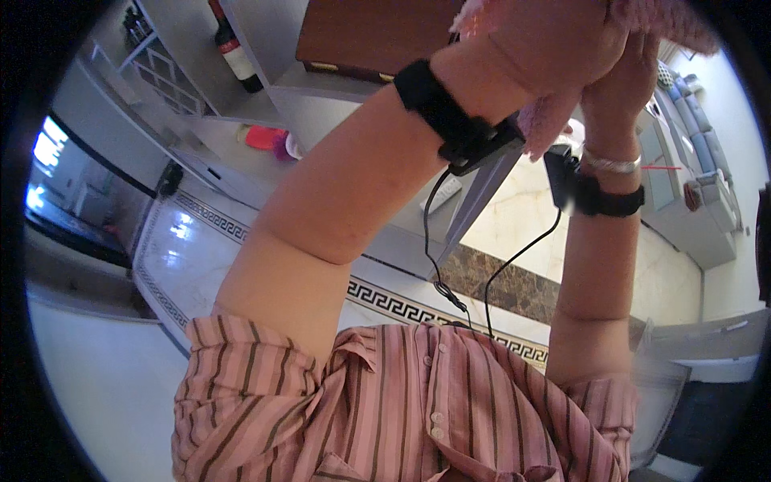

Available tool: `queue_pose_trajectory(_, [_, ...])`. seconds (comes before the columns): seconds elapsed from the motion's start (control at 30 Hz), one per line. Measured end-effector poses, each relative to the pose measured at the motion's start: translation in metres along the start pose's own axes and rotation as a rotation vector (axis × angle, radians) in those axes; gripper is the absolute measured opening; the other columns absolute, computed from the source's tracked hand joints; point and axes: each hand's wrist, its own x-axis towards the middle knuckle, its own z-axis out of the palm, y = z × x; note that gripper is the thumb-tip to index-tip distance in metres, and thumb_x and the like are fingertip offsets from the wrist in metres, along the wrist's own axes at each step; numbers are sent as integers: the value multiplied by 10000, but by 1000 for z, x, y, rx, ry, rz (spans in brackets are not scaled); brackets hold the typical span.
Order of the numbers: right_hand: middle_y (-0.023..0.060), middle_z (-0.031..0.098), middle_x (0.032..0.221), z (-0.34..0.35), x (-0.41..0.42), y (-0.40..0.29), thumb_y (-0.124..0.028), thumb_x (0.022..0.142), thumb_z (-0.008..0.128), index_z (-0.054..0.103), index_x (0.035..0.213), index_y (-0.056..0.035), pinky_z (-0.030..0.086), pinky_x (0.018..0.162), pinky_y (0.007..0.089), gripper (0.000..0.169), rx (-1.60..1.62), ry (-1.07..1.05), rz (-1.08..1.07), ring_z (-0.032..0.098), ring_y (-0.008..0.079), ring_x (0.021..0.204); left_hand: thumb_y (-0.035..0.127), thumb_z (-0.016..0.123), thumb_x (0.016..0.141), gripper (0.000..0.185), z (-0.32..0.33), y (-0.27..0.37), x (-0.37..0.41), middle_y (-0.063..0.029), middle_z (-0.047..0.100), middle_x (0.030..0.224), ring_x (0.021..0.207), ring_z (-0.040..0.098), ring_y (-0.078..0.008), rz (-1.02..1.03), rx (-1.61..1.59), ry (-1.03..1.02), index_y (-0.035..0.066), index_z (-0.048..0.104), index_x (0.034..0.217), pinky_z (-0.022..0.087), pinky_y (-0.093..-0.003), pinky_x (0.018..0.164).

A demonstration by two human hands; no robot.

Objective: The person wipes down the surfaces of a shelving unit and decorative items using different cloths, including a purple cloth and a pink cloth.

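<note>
My left hand (554, 48) is raised at the top of the view and grips a fluffy pink cloth (668, 24), whose edges stick out on both sides of the hand and hang below it. Close beside and partly behind it, my right hand (620, 90) also holds the cloth; its fingertips are hidden. Each wrist wears a black strap, the left strap (437, 99) and the right strap (611, 199), with a black device and a cable. A silver bracelet (611, 162) circles my right wrist.
A grey shelf unit (199, 129) stands ahead to the left. It holds a wine bottle (238, 57), a reddish-brown wooden case (376, 39) with brass-coloured clasps and a red item (265, 137). A white remote control (444, 191) lies lower down. Far right is a grey sofa (692, 129).
</note>
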Motion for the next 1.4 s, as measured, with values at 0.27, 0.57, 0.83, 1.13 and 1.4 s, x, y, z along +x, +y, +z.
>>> queue_pose_trajectory(0.27, [96,535,1383,-13,-100,-73,-423,932,642,487,1384,-88,448,1036,381,584,487,-85,321,530,240,1248,160,563,956,629,-44,46,-87,-188,313,1569,1437,309,-414,-237,40,-195,64,306,1522,258,-433,1182])
queue_pose_trajectory(0.57, [82,524,1399,-21,-167,-123,-404,968,599,475,1402,-87,442,1053,371,552,942,-11,838,517,228,1261,71,678,826,706,-71,83,-183,-213,328,1558,1445,299,-431,-423,166,-396,58,406,1478,257,-492,1197])
queue_pose_trajectory(0.83, [70,514,1414,-44,-236,-149,-387,1000,560,465,1418,-86,436,1069,362,524,1665,-179,1619,506,217,1272,337,611,896,696,-93,116,-267,-286,323,1532,1413,311,-497,-541,241,-468,13,392,1472,244,-550,1178])
queue_pose_trajectory(1.13, [62,510,1419,-79,-308,-193,-384,1024,531,452,1434,-82,423,1095,348,515,1813,-639,1812,499,209,1286,114,607,902,652,-105,183,-361,-283,351,1525,1367,389,-485,-830,370,-360,-21,348,1485,311,-525,1139])
queue_pose_trajectory(1.4, [80,598,1277,-64,-329,-208,-320,1024,539,531,1302,-53,469,1045,342,386,1683,-726,2013,573,219,1176,-11,745,737,616,-110,198,-370,-195,435,1257,1097,501,-413,-1208,358,143,6,484,1294,436,-462,986])
